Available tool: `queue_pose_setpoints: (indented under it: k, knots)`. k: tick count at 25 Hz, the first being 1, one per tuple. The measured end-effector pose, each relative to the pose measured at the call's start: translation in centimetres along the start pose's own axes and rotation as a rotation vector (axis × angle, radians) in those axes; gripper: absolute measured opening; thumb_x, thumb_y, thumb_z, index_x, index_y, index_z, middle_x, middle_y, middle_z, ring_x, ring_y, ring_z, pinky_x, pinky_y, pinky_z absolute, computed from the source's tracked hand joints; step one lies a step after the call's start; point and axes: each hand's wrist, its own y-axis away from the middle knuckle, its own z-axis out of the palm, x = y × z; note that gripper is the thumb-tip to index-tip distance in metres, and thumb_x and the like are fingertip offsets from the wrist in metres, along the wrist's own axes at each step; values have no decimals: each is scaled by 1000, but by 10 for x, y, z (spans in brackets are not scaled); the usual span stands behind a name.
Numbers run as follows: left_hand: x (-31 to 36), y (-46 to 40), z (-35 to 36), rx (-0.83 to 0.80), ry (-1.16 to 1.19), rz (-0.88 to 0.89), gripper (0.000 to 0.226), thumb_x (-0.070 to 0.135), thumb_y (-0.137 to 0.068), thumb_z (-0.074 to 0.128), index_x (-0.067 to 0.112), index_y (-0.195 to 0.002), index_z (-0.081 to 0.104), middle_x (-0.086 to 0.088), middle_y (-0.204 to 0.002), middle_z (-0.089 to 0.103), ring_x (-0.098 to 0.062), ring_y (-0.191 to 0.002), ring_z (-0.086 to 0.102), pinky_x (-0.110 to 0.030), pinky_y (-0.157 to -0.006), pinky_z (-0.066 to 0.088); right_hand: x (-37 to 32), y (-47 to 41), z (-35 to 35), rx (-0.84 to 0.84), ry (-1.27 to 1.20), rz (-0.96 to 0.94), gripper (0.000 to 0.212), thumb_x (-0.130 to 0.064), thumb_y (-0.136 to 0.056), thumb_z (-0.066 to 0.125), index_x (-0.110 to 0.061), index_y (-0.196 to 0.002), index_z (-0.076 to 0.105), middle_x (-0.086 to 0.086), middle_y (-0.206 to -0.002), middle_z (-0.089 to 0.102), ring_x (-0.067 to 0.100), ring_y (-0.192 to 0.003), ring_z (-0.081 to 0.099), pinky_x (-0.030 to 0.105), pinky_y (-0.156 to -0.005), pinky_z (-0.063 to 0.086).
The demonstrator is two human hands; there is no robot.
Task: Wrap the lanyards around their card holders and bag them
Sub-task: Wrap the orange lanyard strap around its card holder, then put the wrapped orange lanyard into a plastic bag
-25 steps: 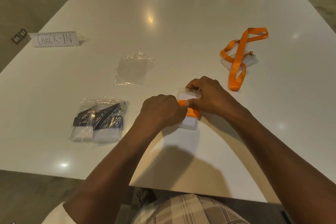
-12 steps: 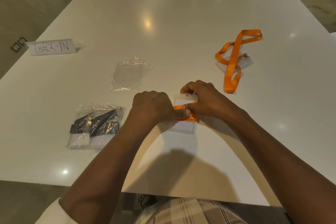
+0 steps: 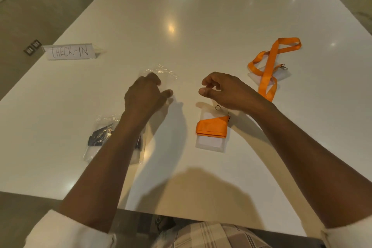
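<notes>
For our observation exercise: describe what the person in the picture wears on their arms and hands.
Both forearms are bare. A white sleeve is pushed up near the left elbow, and a white cuff shows at the right. The left hand and right hand show no gloves, rings or watch.

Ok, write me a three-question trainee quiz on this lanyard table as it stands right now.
1. True or false: the wrapped card holder lies on the table with no hand on it.
2. Which item is already bagged?
A. the loose orange lanyard
B. the dark lanyards
C. the CHECK-IN sign
3. Fill in: the left hand is over the empty clear ____.

Key:
1. True; the right hand hangs just beyond it, holding nothing.
2. B
3. bag
</notes>
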Motion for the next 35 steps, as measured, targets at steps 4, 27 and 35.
queue_pose_setpoints:
  k: [4,27,35]
  knots:
    - [-22,-34,-6,-87,-55,-139,88,61,-77,71,15,-143,34,-19,-138,45,-42,-126,48,-48,-99,42,-17,-35,2,-23,14,-52,38,-43,-92,61,-19,-122,60,-6,-108,56,12,-99,52,26,-79,37]
    - [-25,-40,-4,-38,-16,-26,39,43,-72,81,27,-106,70,5,-123,62,-31,-125,44,-42,-92,30,-23,-90,36,20,14,-70,24,-30,-91,65,-13,-106,67,-4,-99,58,11,-88,51,17,-61,34]
    - [-37,-31,-13,133,460,133,33,56,-85,63,27,-81,78,4,-88,76,-16,-92,69,-35,-91,51,-36,-82,36,32,-202,-18,23,-31,-93,62,-11,-98,72,-3,-97,71,5,-79,63,17,-65,46]
